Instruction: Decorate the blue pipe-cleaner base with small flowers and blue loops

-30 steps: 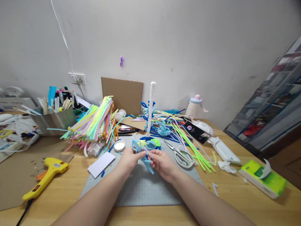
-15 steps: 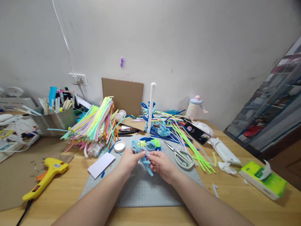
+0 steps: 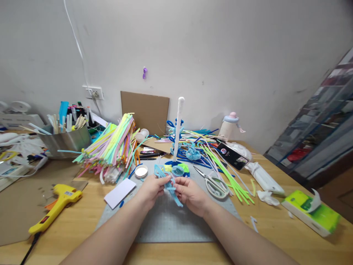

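Note:
Over the grey cutting mat [image 3: 165, 221] my left hand [image 3: 151, 189] and my right hand [image 3: 191, 194] pinch a bundle of light-blue pipe cleaners [image 3: 167, 181] between them. Both hands have their fingers closed on it; loose ends hang down to the right of my left thumb. Just behind the hands stands a white wrapped rod [image 3: 178, 127] on a blue base with yellow-green and blue fuzzy pieces [image 3: 178, 169] at its foot.
A heap of pastel pipe cleaners [image 3: 110, 147] lies at the left, scissors [image 3: 215, 182] and green strands at the right. A yellow glue gun [image 3: 55, 208], a white card [image 3: 120, 193], a small round lid [image 3: 141, 171], a phone [image 3: 231, 154] and a green tissue pack [image 3: 311, 213] sit on the wooden table.
My hands have drawn slightly closer together on the blue bundle and its loose ends have shifted a little. The view has drifted a bit.

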`<state>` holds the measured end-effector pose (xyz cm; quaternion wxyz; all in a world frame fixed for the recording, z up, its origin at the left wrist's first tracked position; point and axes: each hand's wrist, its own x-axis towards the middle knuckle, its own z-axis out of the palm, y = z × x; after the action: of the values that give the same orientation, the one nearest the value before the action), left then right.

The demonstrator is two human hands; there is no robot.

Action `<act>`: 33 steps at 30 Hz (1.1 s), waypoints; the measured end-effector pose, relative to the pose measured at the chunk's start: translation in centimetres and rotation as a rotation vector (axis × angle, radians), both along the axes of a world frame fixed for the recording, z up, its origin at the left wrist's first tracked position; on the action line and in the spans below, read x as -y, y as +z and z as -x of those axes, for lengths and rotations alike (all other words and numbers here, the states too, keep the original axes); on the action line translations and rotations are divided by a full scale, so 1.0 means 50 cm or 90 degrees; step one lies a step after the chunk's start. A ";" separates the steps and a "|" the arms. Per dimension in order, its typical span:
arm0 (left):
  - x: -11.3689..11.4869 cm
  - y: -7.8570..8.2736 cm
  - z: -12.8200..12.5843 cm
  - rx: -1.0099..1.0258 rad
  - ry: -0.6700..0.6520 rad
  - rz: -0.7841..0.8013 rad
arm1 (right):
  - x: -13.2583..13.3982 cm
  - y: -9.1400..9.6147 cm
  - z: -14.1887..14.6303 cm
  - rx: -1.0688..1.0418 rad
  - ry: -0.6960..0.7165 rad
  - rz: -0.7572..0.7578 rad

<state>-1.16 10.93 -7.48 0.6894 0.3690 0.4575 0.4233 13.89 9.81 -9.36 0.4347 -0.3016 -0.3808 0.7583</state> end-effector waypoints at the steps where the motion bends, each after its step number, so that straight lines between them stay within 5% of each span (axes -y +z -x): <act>1: 0.001 0.001 0.000 0.003 0.001 0.008 | 0.000 0.000 0.001 -0.003 0.002 -0.002; 12: 0.004 0.002 0.000 0.013 -0.008 -0.008 | 0.005 0.006 0.002 -0.027 -0.013 0.007; 20: -0.003 -0.005 -0.009 -0.043 0.034 -0.136 | -0.005 -0.007 0.004 0.116 -0.067 -0.030; 27: -0.021 0.011 0.008 0.024 0.117 -0.110 | -0.016 -0.010 -0.001 0.158 -0.137 -0.059; 33: -0.027 0.009 0.018 -0.016 0.099 -0.149 | -0.013 -0.009 -0.001 0.201 -0.118 -0.132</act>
<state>-2.08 12.27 -7.02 0.6010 0.4160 0.4405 0.5212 13.94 10.46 -9.80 0.4660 -0.4040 -0.4908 0.6153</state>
